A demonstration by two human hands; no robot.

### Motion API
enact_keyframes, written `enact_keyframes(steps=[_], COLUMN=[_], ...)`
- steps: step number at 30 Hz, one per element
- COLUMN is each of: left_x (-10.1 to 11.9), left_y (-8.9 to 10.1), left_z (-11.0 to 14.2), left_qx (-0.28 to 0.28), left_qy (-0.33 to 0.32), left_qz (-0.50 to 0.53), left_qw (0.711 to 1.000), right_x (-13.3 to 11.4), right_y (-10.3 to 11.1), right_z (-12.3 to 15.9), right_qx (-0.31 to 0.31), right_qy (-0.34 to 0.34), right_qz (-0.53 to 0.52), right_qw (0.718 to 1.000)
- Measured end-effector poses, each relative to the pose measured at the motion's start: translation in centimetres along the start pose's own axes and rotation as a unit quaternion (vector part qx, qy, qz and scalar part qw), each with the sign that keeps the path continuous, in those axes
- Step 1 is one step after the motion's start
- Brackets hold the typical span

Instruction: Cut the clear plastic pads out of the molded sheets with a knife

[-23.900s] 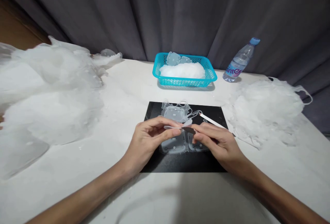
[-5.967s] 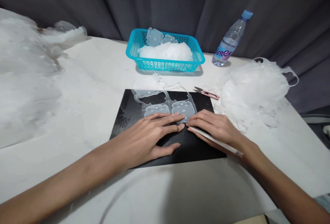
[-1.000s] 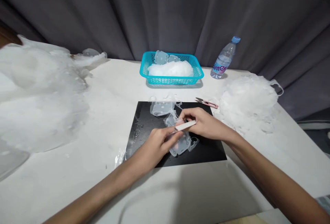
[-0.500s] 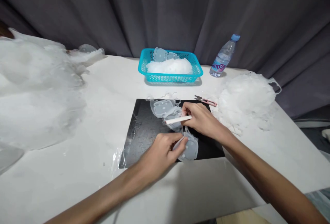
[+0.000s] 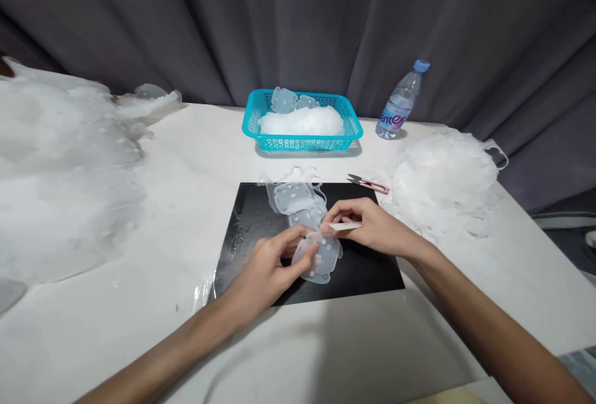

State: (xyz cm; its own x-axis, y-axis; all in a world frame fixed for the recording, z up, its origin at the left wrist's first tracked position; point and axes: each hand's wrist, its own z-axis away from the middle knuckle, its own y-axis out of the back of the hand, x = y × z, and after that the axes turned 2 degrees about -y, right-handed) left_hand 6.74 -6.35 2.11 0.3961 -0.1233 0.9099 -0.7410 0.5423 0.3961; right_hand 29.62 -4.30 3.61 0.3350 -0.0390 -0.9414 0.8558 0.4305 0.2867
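Observation:
A translucent, soft-looking plastic piece (image 5: 325, 262) with rounded corners and small round spots is pinched between the thumb and fingers of my left hand (image 5: 274, 264). My right hand (image 5: 365, 224) is closed on a slim white stick-like tool (image 5: 347, 226), its fingertips at the upper edge of that piece. Whether those fingertips also grip the edge is hard to see. Beyond my hands, another translucent piece (image 5: 293, 196) with ragged thin film around it lies on the black mat (image 5: 372, 273). One more piece (image 5: 305, 216) sits between, partly covered.
Behind the mat stands a blue basket (image 5: 302, 142) with white material and translucent pieces. Pink-handled thread snips (image 5: 370, 184) lie near the mat's far right corner. A water bottle (image 5: 398, 106) stands at the back. White film scraps (image 5: 444, 174) are heaped right, a larger translucent pile (image 5: 65, 180) left.
My left hand has raised the held piece toward the right hand, showing more of it. My right hand has come down to its upper edge, the white tool now turned differently.

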Motion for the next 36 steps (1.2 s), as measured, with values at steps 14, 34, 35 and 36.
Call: enact_keyframes(steps=[14, 34, 35, 36], left_x=[-0.9, -0.2, -0.3, -0.3], left_y=[-1.2, 1.2, 1.2, 1.1], left_z=[1.4, -0.4, -0.3, -0.2], left_qx=[0.044, 0.033, 0.035, 0.038], left_qy=[-0.277, -0.019, -0.028, -0.034], left_qz=[-0.285, -0.033, -0.049, -0.064], left_qw=[0.917, 0.999, 0.998, 0.997], right_x=[1.5, 0.3, 0.2, 0.2], right_y=[-3.3, -0.9, -0.8, -0.8], right_z=[-0.1, 0.4, 0.4, 0.4], right_qx=[0.159, -0.019, -0.023, -0.029], right_qy=[0.045, 0.062, 0.06, 0.058], right_qz=[0.258, 0.072, 0.07, 0.067], right_qw=[0.952, 0.995, 0.995, 0.996])
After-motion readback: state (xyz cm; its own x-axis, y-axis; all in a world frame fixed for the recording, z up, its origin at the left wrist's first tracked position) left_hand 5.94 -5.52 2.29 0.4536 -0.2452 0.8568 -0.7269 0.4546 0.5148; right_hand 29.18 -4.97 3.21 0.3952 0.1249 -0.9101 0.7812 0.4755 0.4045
